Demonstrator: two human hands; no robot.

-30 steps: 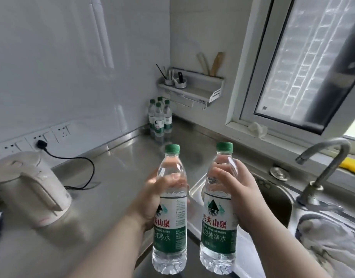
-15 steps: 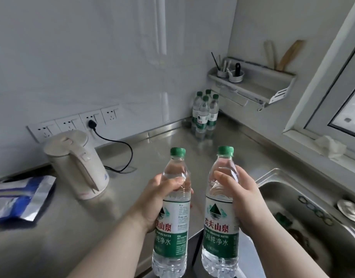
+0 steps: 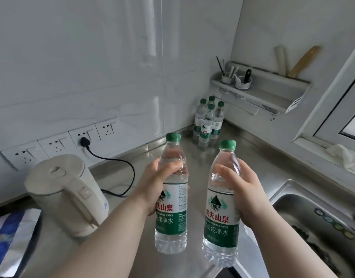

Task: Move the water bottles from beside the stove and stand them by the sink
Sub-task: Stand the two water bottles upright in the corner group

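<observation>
I hold two clear water bottles with green caps and green-white labels, upright above the steel counter. My left hand (image 3: 152,185) grips the left bottle (image 3: 171,221) around its upper body. My right hand (image 3: 244,191) grips the right bottle (image 3: 220,227) the same way; it hangs slightly lower and nearer to me. Several more bottles of the same kind (image 3: 207,123) stand grouped in the far counter corner under a wall shelf. The sink (image 3: 293,199) lies at the right, just beyond my right hand.
A white electric kettle (image 3: 68,193) stands at the left, its black cord plugged into wall sockets (image 3: 84,141). A blue-silver bag (image 3: 10,237) lies at the far left. A wall shelf (image 3: 260,89) holds utensil cups. A white cloth (image 3: 345,155) rests on the window sill.
The view has swung left, so the faucet and most of the sink left the frame and the kettle and bag came in. Both bottles stay gripped; the left one now sits higher than the right.
</observation>
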